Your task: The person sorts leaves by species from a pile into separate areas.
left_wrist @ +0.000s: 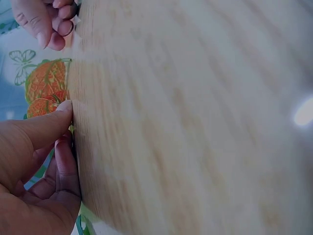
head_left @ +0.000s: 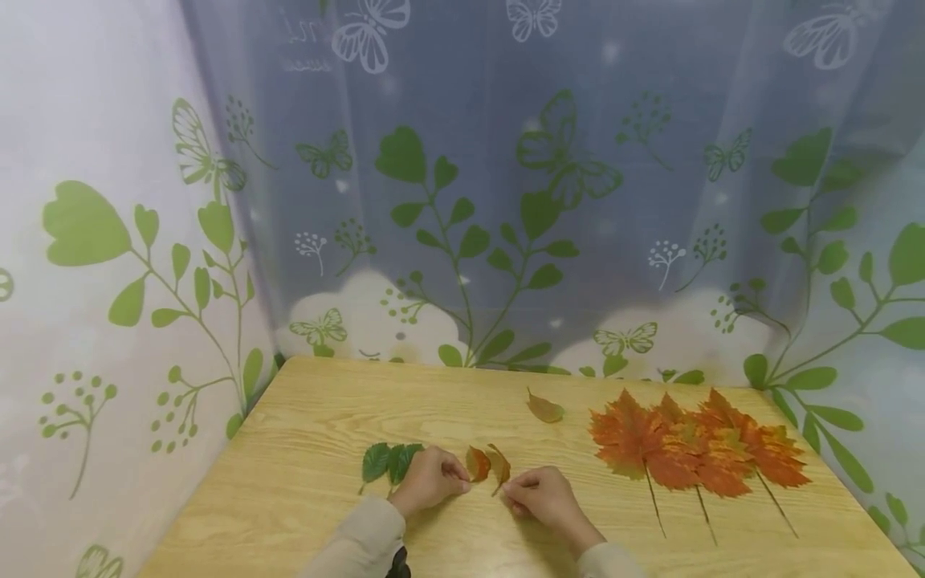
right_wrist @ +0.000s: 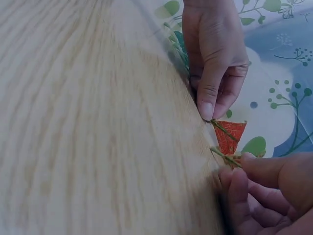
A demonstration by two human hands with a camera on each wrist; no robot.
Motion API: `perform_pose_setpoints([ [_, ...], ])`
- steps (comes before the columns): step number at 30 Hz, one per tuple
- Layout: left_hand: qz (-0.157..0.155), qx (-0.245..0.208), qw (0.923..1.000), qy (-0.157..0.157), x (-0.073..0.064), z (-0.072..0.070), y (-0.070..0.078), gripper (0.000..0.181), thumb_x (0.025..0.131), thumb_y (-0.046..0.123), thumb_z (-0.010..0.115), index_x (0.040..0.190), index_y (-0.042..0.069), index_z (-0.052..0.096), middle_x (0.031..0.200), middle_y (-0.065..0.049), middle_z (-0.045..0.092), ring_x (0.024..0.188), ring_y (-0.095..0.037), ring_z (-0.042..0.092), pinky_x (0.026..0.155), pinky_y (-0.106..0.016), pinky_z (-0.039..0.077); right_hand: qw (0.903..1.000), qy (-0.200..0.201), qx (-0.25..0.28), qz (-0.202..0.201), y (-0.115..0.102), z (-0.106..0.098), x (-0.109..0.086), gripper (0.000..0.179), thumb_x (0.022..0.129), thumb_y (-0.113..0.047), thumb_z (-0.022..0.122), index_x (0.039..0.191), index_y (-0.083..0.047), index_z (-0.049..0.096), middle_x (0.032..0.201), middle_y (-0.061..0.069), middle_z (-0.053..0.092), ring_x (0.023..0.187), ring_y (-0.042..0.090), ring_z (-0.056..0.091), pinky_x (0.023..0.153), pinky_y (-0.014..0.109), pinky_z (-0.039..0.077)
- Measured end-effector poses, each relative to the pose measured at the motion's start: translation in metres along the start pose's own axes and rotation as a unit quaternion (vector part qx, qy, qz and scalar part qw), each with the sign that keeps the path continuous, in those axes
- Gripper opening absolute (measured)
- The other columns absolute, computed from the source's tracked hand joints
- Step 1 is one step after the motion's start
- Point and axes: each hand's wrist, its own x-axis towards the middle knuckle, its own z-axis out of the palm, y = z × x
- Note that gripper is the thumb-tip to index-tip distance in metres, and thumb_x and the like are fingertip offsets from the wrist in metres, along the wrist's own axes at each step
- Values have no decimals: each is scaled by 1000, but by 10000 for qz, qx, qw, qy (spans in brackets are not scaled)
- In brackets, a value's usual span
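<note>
Two small orange-brown leaves lie side by side between the hands: the first leaf (head_left: 477,464) at the left, the second leaf (head_left: 498,467) at the right. My left hand (head_left: 432,480) pinches the stem end of the first leaf between thumb and index finger; in the right wrist view this red leaf (right_wrist: 229,134) spreads beyond the fingertips. My right hand (head_left: 543,498) is close to the second leaf's stem, its fingers loosely bent. The left wrist view shows a gap between the right fingertips and the orange leaf (left_wrist: 46,81).
Green leaves (head_left: 376,462) lie beside the left hand, partly covered by it. A single brown leaf (head_left: 545,409) sits farther back. Several large orange maple leaves (head_left: 694,445) with long stems overlap on the right. A patterned curtain (head_left: 462,241) stands behind the wooden table (head_left: 303,449).
</note>
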Motion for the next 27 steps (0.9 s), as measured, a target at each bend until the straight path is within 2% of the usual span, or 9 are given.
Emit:
perform_pose_setpoints([
  [2,-47,-39,10000,-34,-1,0,1,7,77,9,79,75,8,73,70,2,68,61,-5,55,57,-23,46,9988,250,-359,-213,1,-1,-1,16,87,-11,70,91,4,72,81,5,70,65,11,64,59,26,54],
  [5,-104,-124,9998,-71,-1,0,1,7,77,9,79,75,8,73,70,1,68,61,-6,55,57,-23,47,9951,473,-619,-610,3,-1,-2,19,87,-11,70,100,3,70,89,10,70,75,20,68,62,29,56],
  [9,-49,-114,9999,-27,-1,0,1,7,77,8,79,74,7,73,69,1,68,59,-5,55,56,-22,47,9903,360,-721,-1128,7,2,0,30,87,-10,69,114,2,66,105,18,67,88,27,67,69,30,56],
  [14,-3,-64,10000,-2,-1,-1,1,7,77,8,80,74,7,73,68,2,68,58,-4,54,55,-22,46,9826,226,-1070,-1503,9,7,3,32,86,-11,70,117,-1,66,112,19,64,87,22,65,71,27,55],
  [27,-10,-42,10000,36,-1,-1,3,7,76,8,80,74,7,73,68,2,67,57,-4,52,53,-21,45,9852,75,-979,-1408,5,9,1,30,88,-11,69,115,0,66,114,16,66,90,22,64,71,28,55],
])
